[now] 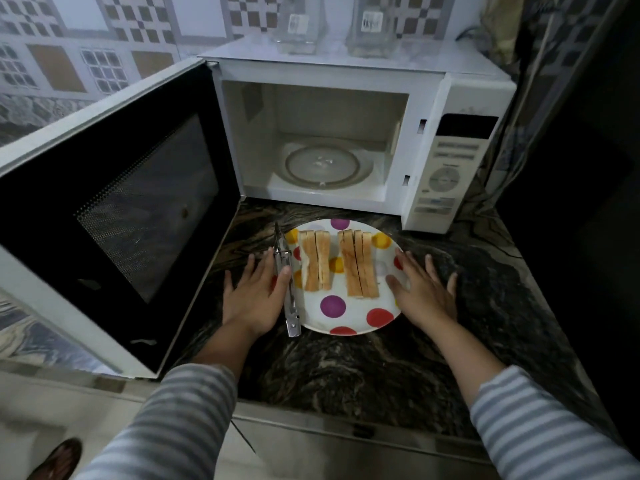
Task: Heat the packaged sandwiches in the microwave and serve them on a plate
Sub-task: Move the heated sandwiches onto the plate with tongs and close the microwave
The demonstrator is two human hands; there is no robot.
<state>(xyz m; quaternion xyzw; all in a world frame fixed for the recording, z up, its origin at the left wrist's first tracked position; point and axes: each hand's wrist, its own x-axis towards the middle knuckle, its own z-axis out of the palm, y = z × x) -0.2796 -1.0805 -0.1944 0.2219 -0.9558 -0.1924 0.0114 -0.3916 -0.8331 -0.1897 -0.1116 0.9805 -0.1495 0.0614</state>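
A white plate with coloured dots sits on the dark counter in front of the microwave. Two sandwich stacks stand on it side by side, the left sandwich and the right sandwich. Metal tongs lie along the plate's left rim. My left hand rests flat at the plate's left edge, fingers spread, its thumb touching the tongs. My right hand lies flat at the plate's right edge, fingers apart, its thumb over the rim. The microwave's glass turntable is bare.
The microwave door hangs wide open to the left, reaching out over the counter's front. Two clear glass containers stand on top of the microwave. The control panel is on the right. A dark wall bounds the counter's right side.
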